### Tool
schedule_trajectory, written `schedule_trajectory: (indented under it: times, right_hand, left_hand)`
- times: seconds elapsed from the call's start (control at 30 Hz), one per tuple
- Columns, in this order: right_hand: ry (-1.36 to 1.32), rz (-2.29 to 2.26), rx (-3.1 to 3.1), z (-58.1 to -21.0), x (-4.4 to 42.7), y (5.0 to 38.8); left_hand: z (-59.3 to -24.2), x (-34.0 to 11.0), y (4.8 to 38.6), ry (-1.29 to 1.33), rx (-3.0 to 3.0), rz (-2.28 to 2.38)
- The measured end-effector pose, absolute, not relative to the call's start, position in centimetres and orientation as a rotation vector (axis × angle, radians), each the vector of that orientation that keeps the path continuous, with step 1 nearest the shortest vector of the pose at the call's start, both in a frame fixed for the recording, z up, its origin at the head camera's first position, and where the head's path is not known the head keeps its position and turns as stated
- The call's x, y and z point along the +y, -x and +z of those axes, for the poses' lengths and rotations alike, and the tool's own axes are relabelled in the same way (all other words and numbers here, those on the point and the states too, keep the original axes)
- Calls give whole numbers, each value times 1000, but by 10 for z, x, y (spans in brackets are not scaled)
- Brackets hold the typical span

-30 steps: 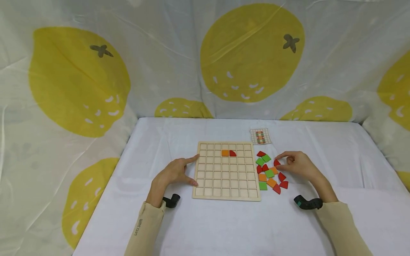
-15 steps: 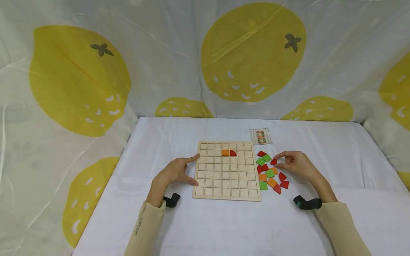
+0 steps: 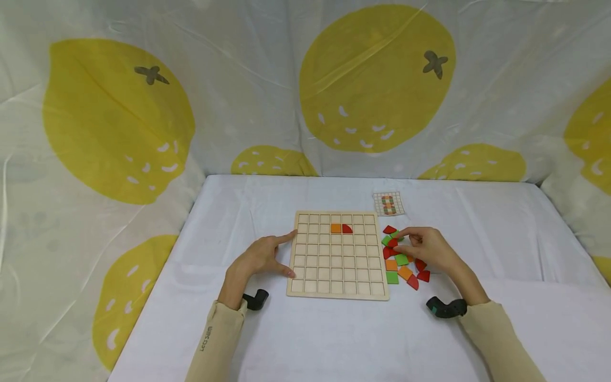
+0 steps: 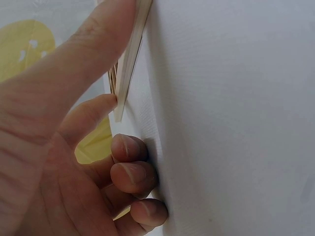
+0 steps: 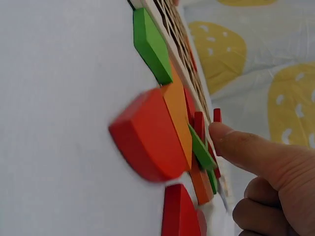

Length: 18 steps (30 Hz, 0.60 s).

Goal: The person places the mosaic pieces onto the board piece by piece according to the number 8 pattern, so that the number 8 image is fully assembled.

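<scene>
A wooden grid board (image 3: 323, 261) lies on the white table; an orange square tile (image 3: 336, 228) and a red quarter-circle tile (image 3: 347, 228) sit side by side in its second row. My left hand (image 3: 259, 255) touches the board's left edge with thumb and index finger spread; in the left wrist view the other fingers bend against the cloth. Between thumb and index finger, my right hand (image 3: 433, 249) pinches another red quarter-circle tile (image 3: 393, 242) above the loose tiles. In the right wrist view the thumb (image 5: 224, 135) is beside this tile (image 5: 217, 115).
Loose red quarter-circles, green squares (image 3: 392, 277) and orange squares (image 3: 391, 265) lie right of the board, some overlapping. Behind them is a small printed pattern card (image 3: 389, 203). A lemon-print cloth (image 3: 377, 79) hangs behind the table.
My right hand has moved left toward the board, carrying the red quarter-circle tile away from the right side of the pile. The left hand and board have stayed put.
</scene>
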State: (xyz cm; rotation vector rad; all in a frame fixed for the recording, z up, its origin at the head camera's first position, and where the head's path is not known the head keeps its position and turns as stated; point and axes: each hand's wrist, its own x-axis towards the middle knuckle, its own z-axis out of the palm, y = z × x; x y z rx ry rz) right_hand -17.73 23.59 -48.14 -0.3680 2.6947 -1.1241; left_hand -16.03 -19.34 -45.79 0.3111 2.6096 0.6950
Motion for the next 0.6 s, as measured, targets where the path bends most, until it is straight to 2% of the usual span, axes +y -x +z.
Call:
schedule_trajectory:
  times: [0.3, 0.6]
  right_hand:
    - [528, -1128, 2707, -478, 204, 178]
    - [592, -1161, 2694, -473, 140, 201]
  left_hand:
    - [-458, -192, 160, -309, 2608, 702]
    - [-458, -193, 160, -303, 2612, 688]
